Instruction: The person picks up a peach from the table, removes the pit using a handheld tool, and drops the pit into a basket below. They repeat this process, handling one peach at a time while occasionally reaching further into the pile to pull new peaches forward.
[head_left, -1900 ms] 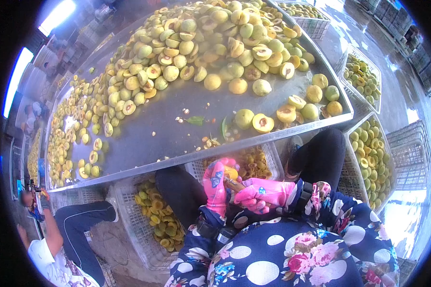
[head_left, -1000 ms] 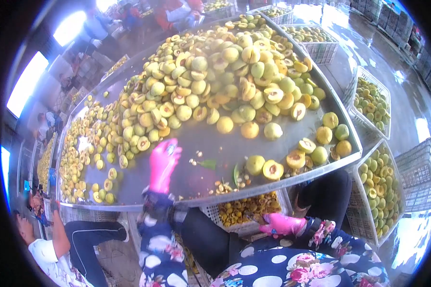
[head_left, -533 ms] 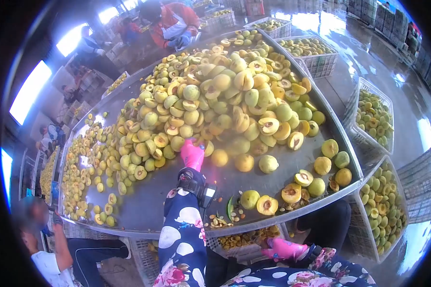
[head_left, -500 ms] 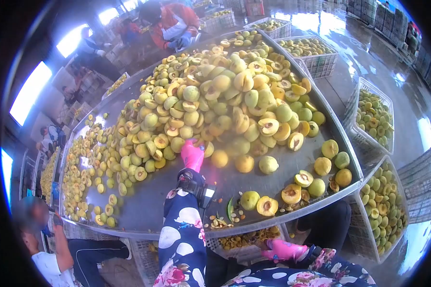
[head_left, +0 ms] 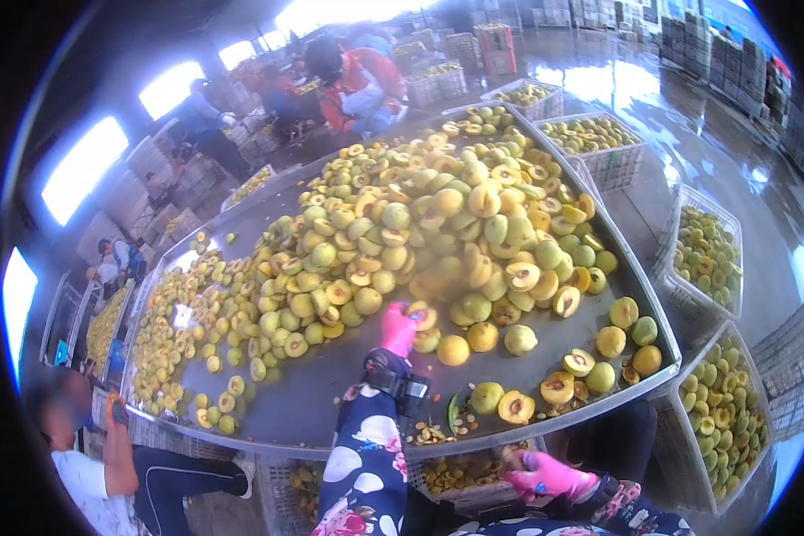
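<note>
My left hand [head_left: 400, 332], in a pink glove with a dark device strapped at the wrist, reaches over the metal table to the near edge of a fruit heap. Its thumb and fingers close on a cut peach half [head_left: 423, 315], hollow side showing. Whole peaches [head_left: 453, 350] lie just right of it. Below the table's front edge, my right hand [head_left: 552, 477], also pink-gloved, is closed around something brownish I cannot make out. Beneath it, a crate of fruit scraps [head_left: 460, 473] sits near my lap. The heap of yellow-green peaches [head_left: 447, 205] spreads across the table.
The table's raised metal rim [head_left: 545, 431] runs along my side. Loose pits [head_left: 431, 433] and cut peaches [head_left: 515, 406] lie near it. Peach-filled crates [head_left: 719, 420] stand at right. One person [head_left: 362, 89] works across the table; another [head_left: 98, 456] sits at left.
My view has shifted, so the table appears lower and farther right. A cut peach half now shows in my left fingers. My right hand's fingers have curled around a brownish thing.
</note>
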`<state>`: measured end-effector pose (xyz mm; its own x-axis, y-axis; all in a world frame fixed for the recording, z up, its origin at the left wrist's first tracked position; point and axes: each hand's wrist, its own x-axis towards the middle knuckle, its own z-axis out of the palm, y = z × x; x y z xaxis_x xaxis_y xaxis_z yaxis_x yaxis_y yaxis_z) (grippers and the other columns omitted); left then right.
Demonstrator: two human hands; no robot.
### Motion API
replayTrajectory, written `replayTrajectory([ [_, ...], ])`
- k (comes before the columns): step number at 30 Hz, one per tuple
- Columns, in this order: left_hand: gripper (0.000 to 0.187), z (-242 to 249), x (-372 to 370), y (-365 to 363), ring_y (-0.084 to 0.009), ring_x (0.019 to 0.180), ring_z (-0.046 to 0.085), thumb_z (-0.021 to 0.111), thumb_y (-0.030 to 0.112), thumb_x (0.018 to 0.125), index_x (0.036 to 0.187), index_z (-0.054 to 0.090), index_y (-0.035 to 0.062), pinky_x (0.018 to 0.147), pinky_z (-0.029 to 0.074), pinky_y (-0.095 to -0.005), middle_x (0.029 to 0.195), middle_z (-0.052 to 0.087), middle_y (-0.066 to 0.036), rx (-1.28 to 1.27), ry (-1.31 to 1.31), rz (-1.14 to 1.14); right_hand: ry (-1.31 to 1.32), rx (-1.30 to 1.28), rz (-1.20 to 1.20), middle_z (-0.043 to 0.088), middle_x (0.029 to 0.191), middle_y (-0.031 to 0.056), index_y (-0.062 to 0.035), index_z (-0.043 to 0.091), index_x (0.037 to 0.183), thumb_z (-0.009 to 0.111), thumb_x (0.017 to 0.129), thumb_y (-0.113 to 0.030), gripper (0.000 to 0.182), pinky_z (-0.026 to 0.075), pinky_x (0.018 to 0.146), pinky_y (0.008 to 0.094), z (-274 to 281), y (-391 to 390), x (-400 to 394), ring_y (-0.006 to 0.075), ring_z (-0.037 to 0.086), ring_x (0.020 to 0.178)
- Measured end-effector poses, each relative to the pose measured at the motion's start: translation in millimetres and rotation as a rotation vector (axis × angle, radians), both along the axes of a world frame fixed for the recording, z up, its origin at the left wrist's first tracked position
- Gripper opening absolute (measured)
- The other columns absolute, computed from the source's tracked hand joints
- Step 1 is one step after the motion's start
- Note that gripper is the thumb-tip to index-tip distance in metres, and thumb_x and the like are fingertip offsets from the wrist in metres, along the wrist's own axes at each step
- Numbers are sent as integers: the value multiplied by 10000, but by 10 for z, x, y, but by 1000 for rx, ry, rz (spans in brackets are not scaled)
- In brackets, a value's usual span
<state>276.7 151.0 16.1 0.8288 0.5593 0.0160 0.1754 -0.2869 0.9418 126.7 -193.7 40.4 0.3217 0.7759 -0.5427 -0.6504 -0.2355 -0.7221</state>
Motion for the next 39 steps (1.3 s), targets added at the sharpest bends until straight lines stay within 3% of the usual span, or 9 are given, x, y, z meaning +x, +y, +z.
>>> replayTrajectory([
  [4, 314, 198, -558, -348, -109, 765, 581, 667, 65, 811, 1097, 552, 5, 672, 491, -247, 931, 625, -43, -502, -287, -156, -149, 85, -317, 518, 722, 10, -8, 451, 1097, 606, 866, -157, 316, 416, 412, 211, 300, 22, 200, 80, 475, 455],
  [9, 338, 686, -1669, -1352, -103, 883, 582, 561, 61, 887, 1218, 502, 30, 755, 494, -225, 1055, 592, -48, -736, 20, -424, -292, 236, -420, 580, 957, 75, -11, 421, 1164, 653, 820, -96, 424, 462, 497, 220, 406, 317, 218, 106, 550, 592],
  [11, 297, 734, -1881, -1602, -79, 837, 569, 551, 84, 899, 1187, 503, 30, 729, 482, -198, 1018, 584, -33, -993, -15, -336, -673, 348, -487, 562, 931, 23, 3, 428, 1160, 677, 810, -126, 449, 465, 576, 280, 80, 494, 136, 125, 549, 683],
  [14, 250, 572, -2005, -1651, -85, 826, 575, 566, 100, 894, 1128, 512, 30, 725, 485, -203, 960, 584, -25, -1128, 0, -239, -976, -116, -278, 574, 806, 80, 5, 439, 1137, 733, 760, -242, 537, 458, 599, 292, 143, 359, -38, 142, 551, 668],
  [18, 211, 593, -2099, -1726, -86, 807, 575, 588, 113, 883, 1066, 530, 26, 701, 474, -199, 922, 585, -16, -972, 44, -262, -1040, -88, -319, 544, 743, 86, 5, 452, 1114, 738, 746, -280, 546, 446, 595, 298, 209, 281, -163, 143, 512, 636],
  [22, 251, 444, -2175, -1715, -140, 713, 620, 525, 106, 904, 1139, 513, 18, 570, 517, -270, 941, 610, -68, -957, 92, -262, -876, -28, -436, 532, 783, 58, -4, 516, 1049, 755, 739, -230, 451, 430, 646, 287, 382, 255, -299, 110, 462, 699],
  [27, 309, 495, -2275, -1696, -218, 909, 609, 451, 76, 923, 1211, 459, -37, 774, 525, -347, 1060, 577, -125, -1125, -17, -388, -984, 72, -389, 605, 838, 98, -8, 471, 1123, 682, 806, -243, 447, 471, 607, 280, 221, 298, -274, 136, 581, 681],
  [30, 353, 648, -2356, -1705, -242, 1005, 576, 431, 26, 907, 1253, 424, -45, 845, 506, -395, 1118, 552, -150, -971, -65, -454, -228, 213, -396, 605, 832, 63, -35, 477, 1129, 638, 850, -228, 375, 428, 481, 219, 398, 222, -276, 83, 530, 562],
  [39, 357, 456, -2408, -1517, -295, 945, 584, 461, 305, 927, 1106, 531, 4, 799, 504, -433, 1019, 594, -156, -1765, -262, -60, -284, 112, -366, 542, 716, 15, -33, 428, 1139, 552, 910, -228, 325, 400, 444, 202, 595, 254, -348, 76, 489, 496],
])
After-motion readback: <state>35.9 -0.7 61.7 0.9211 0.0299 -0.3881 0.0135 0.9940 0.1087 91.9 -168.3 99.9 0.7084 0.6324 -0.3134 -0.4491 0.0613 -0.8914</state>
